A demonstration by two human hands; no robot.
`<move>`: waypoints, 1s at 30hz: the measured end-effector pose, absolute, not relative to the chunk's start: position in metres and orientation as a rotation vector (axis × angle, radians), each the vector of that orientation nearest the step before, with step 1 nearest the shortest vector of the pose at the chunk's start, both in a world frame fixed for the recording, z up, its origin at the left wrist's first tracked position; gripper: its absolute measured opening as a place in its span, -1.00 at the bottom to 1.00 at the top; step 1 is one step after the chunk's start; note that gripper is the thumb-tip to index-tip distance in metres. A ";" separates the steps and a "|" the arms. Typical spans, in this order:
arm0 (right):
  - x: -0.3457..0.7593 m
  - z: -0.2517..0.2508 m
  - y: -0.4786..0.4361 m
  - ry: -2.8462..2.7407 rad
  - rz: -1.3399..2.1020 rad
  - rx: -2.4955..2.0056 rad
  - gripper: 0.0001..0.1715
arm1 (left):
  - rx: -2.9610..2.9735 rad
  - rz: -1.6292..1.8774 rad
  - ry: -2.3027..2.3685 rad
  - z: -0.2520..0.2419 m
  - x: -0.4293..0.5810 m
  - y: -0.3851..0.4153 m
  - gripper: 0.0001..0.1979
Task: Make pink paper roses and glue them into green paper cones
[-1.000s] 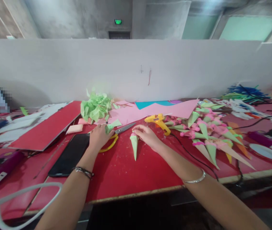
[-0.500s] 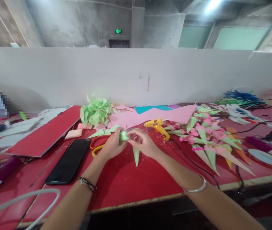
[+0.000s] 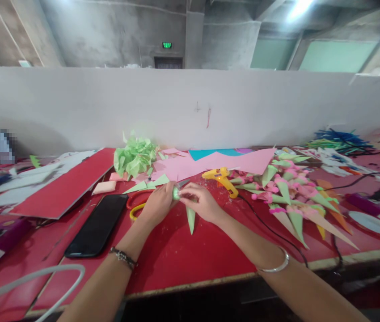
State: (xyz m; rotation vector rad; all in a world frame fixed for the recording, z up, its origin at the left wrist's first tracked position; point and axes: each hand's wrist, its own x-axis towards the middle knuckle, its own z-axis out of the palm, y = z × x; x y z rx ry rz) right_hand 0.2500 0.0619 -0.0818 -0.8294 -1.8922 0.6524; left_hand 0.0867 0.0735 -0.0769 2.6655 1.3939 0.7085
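Observation:
Near the middle of the red table, my left hand [image 3: 159, 202] is closed round a small light-green piece [image 3: 175, 193], with its top showing between the fingers. My right hand [image 3: 200, 201] touches the same piece from the right with its fingertips pinched together. A pale green paper cone [image 3: 191, 219] lies under the right fingers, its point toward the table's front edge. Scissors with red and yellow handles [image 3: 137, 210] lie beside my left hand, their blades partly hidden by it.
A yellow glue gun [image 3: 221, 179] with a black cord lies right of my hands, beside a pile of pink and green cones [image 3: 289, 188]. On the left are a black phone [image 3: 98, 225] and a red board [image 3: 65, 183]. Green crumpled paper [image 3: 134, 156] and pink sheets [image 3: 210, 164] lie behind.
My left hand has turned and closed further over the green piece, so less of it shows. My right fingertips have come together against it. The view has shifted slightly.

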 end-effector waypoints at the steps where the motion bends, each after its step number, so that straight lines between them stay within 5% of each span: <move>1: 0.250 -0.082 0.062 -1.909 0.644 -0.825 -0.86 | 2.695 0.670 1.415 -0.076 0.087 0.073 -0.80; 9: 0.250 -0.077 0.061 -2.022 0.648 -0.842 -0.96 | 2.838 0.499 1.467 -0.072 0.088 0.073 -0.78; 20: 0.255 -0.075 0.061 -1.776 1.029 -0.775 -0.88 | 2.622 0.779 1.726 -0.073 0.059 0.090 -0.65; 25: 0.251 -0.080 0.061 -1.805 0.877 -0.762 -0.78 | 2.647 0.718 1.582 -0.076 0.069 0.084 -0.67; 30: 0.250 -0.080 0.062 -1.861 0.757 -0.809 -0.88 | 2.689 0.633 1.527 -0.074 0.086 0.074 -0.67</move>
